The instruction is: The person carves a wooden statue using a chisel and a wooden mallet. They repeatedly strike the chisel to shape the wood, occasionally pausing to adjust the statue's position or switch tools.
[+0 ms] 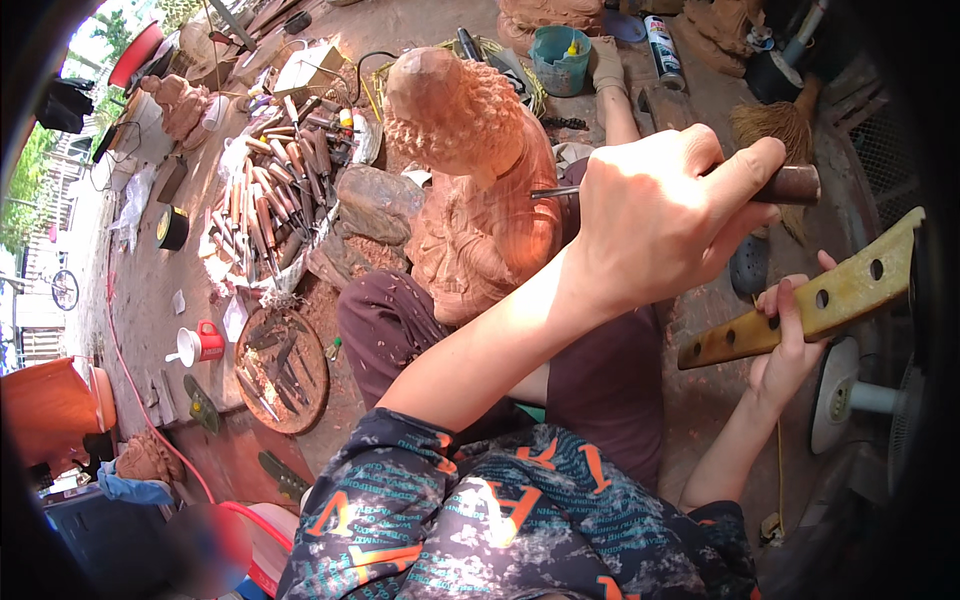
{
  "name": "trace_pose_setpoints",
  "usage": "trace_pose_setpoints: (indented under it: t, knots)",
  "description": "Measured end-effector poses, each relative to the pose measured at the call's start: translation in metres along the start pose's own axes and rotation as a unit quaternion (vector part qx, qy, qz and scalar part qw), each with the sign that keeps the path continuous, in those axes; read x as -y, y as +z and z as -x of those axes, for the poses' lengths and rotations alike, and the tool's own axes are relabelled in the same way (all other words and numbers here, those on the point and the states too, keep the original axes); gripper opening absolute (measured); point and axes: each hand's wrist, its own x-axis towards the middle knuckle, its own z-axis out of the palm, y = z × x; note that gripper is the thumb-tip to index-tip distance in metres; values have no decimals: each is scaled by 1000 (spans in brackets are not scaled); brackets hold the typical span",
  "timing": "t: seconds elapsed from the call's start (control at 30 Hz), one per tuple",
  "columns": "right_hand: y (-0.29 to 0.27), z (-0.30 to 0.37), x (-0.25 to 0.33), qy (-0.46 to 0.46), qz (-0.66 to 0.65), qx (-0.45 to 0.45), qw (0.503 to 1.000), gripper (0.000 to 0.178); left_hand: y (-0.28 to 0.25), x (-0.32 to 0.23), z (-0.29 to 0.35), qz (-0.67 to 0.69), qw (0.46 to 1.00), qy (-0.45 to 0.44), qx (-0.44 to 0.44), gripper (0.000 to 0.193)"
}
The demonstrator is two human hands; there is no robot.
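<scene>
A reddish wooden carving of a rounded figure (pixel 485 240) with a smooth domed top and curly texture stands between my knees. My left hand (pixel 645 215) is closed around a chisel (pixel 795 186); its brown handle sticks out to the right, and its thin metal blade points left at the carving's side. Whether the tip touches the wood, I cannot tell. Lower on the right, my right hand (pixel 785 345) grips a flat yellowish bar (pixel 850 290) pierced by several round holes. This bar is tilted up to the right, apart from the chisel.
Left of the carving lies a heap of wooden-handled chisels (pixel 270 200). A round tray (pixel 312 390) holds blades and shavings. Nearby are a red-and-white mug (pixel 205 343), a teal bucket (pixel 562 62), a spray can (pixel 662 50), a broom (pixel 775 125) and a fan (pixel 850 395).
</scene>
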Motion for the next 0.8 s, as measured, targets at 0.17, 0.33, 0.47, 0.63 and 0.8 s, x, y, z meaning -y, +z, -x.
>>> trace_pose_setpoints:
  t: [0.17, 0.33, 0.47, 0.63, 0.8]
  knots:
    - [-4, 2, -8, -89, 269, 35, 958, 45, 0, 1, 0, -5, 1000, 3, -12, 43]
    - [-14, -1, -6, -25, 152, 28, 988, 47, 2, 2, -1, 1, 1000, 4, -22, 43]
    - [-10, 3, -9, -83, 296, 37, 951, 45, -1, 5, 1, -11, 1000, 2, -7, 43]
    - [-12, -3, -7, -66, 178, 46, 981, 46, 3, 7, 0, 8, 999, 7, -43, 45]
    - [-7, -11, 13, -29, 172, 65, 982, 46, 2, 11, -2, 19, 997, 12, -79, 47]
